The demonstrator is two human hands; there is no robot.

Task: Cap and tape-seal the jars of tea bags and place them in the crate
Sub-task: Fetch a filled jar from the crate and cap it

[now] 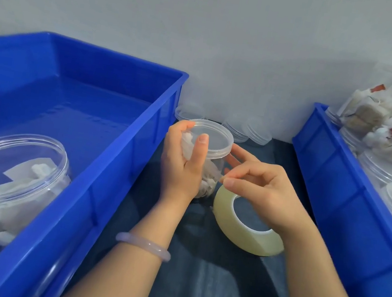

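Now mid-seal, I judge. Left hand (182, 161) fingers grip the jar (209, 173), thumb on its lid (213, 138), so capping is done. Whether it rests on the counter (219, 285) is hidden. Right hand (268, 190) fingers pinch the top edge of the tape roll (247, 236), right beside the jar wall, likely on the loose end. No tape visible on the jar yet. Left of the fingers, the crate (117, 182) already holds a finished jar (10, 178). Right of the fingers, a second crate (351, 198) holds waiting jars (391, 174), so plenty is left.
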